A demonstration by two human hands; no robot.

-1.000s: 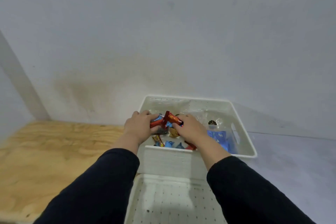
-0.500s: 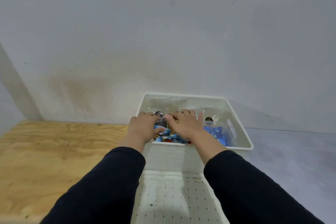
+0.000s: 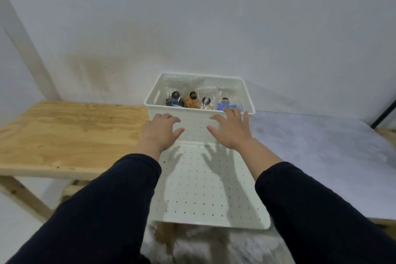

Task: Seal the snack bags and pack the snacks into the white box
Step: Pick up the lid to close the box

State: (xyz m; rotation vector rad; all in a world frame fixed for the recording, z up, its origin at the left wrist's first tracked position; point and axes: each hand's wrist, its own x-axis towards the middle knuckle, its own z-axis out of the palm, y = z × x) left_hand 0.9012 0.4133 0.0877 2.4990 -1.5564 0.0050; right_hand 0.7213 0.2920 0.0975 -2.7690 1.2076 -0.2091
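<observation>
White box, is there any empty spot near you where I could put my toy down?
Yes. The wooden board left of the white plastic box is bare, and the grey surface right of it too. The flat perforated white lid in front is bare. Inside the box it is crowded with bagged snacks.

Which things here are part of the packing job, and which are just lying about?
Job:
white box
snack bags standing in it
left hand and right hand, both empty

Lying about:
perforated white lid in front of the box
plywood board
grey tabletop
</observation>
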